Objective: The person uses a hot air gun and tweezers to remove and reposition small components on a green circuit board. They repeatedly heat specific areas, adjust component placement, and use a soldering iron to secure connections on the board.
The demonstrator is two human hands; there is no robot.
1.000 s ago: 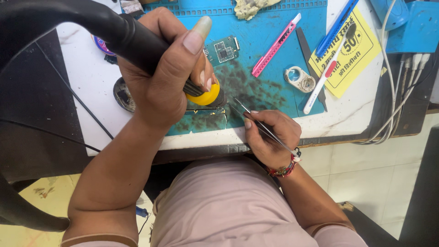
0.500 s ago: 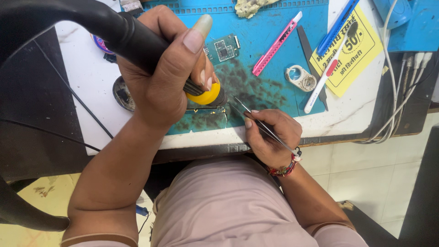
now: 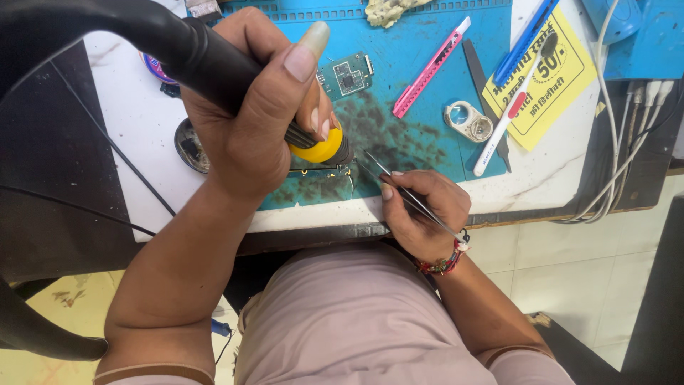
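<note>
My left hand [image 3: 249, 121] grips a black hot-air tool handle [image 3: 206, 57] with a yellow collar [image 3: 319, 148], its nozzle pointing down at a dark circuit board [image 3: 320, 171] on the blue work mat [image 3: 420, 71]. My right hand [image 3: 424, 210] holds thin metal tweezers [image 3: 399, 187], tips next to the nozzle at the board's right end. The mat around the board is stained dark. A second small green circuit board [image 3: 348, 74] lies just beyond my left thumb.
On the mat lie a pink utility knife [image 3: 431, 68], a black spudger [image 3: 484, 93], a metal camera-frame part [image 3: 468, 120], and a blue tool [image 3: 524, 43]. A white pen [image 3: 509, 107] crosses a yellow paper [image 3: 545, 85]. White cables [image 3: 627, 135] hang at right. A round dark tin [image 3: 191, 146] sits left.
</note>
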